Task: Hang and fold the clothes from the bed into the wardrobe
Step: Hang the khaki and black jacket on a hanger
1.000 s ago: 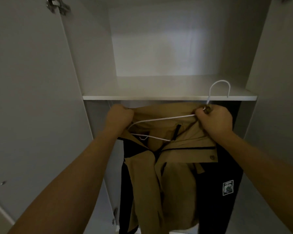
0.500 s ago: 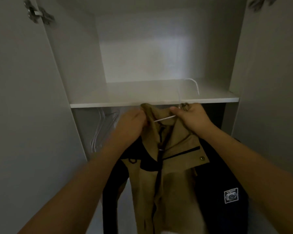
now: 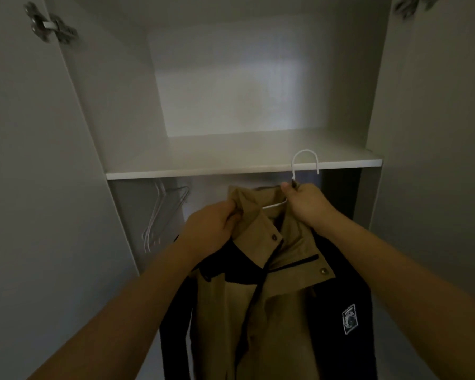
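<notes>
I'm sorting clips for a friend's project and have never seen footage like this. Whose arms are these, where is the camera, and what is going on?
The camera is worn on a person's head and looks forward and down, so the two bare arms reaching in from the bottom are that person's own. There is no machine here.

They stand at an open wardrobe. A white shelf runs across it with nothing visible on it. Below it, on the left, a few bare hangers hang.

The right hand pinches the neck of a white hanger, whose hook stands up in front of the shelf edge. The left hand grips the collar of a tan and black jacket that hangs from that hanger. The jacket is not yet hung inside; the rail is not visible.
</notes>
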Demonstrator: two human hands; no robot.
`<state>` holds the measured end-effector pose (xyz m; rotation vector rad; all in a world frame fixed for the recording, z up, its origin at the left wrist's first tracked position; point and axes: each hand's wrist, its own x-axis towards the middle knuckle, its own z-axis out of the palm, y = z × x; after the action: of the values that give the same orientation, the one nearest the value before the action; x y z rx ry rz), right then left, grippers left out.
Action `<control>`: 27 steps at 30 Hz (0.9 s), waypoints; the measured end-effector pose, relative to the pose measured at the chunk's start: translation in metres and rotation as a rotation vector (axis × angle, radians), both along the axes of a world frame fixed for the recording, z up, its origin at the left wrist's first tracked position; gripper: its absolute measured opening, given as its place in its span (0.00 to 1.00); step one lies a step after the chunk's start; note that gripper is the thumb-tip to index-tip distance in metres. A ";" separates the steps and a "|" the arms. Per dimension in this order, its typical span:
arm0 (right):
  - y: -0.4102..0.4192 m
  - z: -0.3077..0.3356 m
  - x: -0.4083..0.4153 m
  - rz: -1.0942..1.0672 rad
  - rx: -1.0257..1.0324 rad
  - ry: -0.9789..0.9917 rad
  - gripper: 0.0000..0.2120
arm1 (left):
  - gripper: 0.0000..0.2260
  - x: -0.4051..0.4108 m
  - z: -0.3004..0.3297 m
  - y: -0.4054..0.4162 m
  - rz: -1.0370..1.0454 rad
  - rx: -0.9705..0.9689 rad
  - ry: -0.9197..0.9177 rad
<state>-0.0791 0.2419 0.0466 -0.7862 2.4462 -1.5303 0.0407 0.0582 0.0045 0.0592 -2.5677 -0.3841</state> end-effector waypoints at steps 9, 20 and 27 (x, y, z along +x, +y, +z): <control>-0.013 0.005 -0.002 0.153 -0.110 -0.068 0.22 | 0.09 -0.003 0.007 -0.009 0.003 0.293 0.193; -0.032 -0.005 0.006 0.257 -0.118 -0.106 0.21 | 0.13 0.005 0.000 -0.017 0.026 0.175 -0.111; -0.047 -0.028 0.004 0.248 0.122 0.007 0.25 | 0.12 0.021 -0.033 -0.040 0.163 0.415 -0.141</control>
<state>-0.0746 0.1952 0.0186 -1.0267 2.3162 -1.2797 0.0618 0.0181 -0.0287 0.4569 -2.5522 -0.8683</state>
